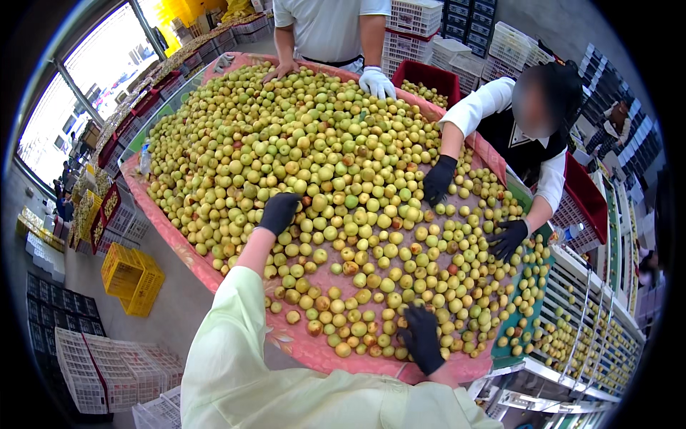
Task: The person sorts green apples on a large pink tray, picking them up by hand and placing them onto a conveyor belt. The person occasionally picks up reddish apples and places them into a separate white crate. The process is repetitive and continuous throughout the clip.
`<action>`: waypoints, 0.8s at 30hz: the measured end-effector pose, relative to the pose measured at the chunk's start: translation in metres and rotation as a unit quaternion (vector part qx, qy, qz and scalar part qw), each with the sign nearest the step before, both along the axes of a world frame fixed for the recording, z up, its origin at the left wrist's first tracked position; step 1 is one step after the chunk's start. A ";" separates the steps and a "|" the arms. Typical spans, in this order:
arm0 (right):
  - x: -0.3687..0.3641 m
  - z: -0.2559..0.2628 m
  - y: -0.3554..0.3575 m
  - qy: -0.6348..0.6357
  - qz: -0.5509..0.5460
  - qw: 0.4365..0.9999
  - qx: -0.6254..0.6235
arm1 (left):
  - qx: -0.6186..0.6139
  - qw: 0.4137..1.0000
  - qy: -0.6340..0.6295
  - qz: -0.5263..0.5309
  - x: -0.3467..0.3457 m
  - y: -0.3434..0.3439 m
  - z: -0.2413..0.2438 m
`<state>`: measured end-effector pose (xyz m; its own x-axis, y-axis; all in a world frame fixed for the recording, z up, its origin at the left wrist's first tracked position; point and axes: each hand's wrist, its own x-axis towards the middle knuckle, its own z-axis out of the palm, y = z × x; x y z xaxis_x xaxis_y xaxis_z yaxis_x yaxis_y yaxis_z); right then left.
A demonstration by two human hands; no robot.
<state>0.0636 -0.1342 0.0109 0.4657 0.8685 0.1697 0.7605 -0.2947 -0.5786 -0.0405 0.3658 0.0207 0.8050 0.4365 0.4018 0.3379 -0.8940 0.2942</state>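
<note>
Yellow-green jujubes, some with reddish-brown patches, are heaped on a table lined with pink patterned cloth. My left hand, in a black glove, rests on the near left slope of the heap. Its fingertips are beside a dark red jujube; whether they grip anything is hidden. Near the front edge, my right hand, also black-gloved, lies palm down with fingers apart. It touches loose jujubes, which are spread thinly there over the cloth.
Across the table, a person's bare hand and white-gloved hand touch the heap. Another person's black-gloved hands reach in from the right. A slatted sorting conveyor adjoins the right end. Yellow crates stand on the left floor.
</note>
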 end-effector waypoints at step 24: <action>0.062 -0.039 -0.108 -0.042 -0.157 0.955 -0.248 | -0.680 0.706 -0.141 -0.140 -0.054 -0.285 0.057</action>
<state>0.1255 -0.2419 -0.0280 0.7198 0.6710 -0.1780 0.6268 -0.7384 -0.2488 -0.0942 0.0811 0.0779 0.9077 0.4129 -0.0751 -0.0388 0.2607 0.9646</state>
